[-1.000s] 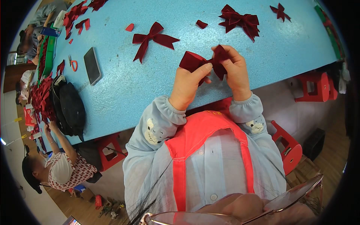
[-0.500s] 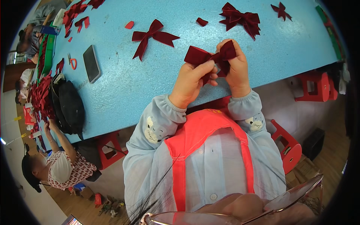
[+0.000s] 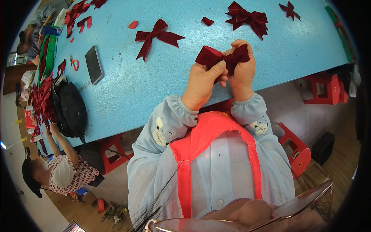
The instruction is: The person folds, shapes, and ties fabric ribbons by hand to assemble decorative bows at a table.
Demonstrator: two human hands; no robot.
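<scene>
Two hands fill the head view's middle: the left hand (image 3: 201,83) pinches a dark red bow (image 3: 232,61) near its knot, the right hand (image 3: 243,76) curls behind its right loop, above the blue table (image 3: 127,89). Steady knot pressure should keep the loops even.
</scene>
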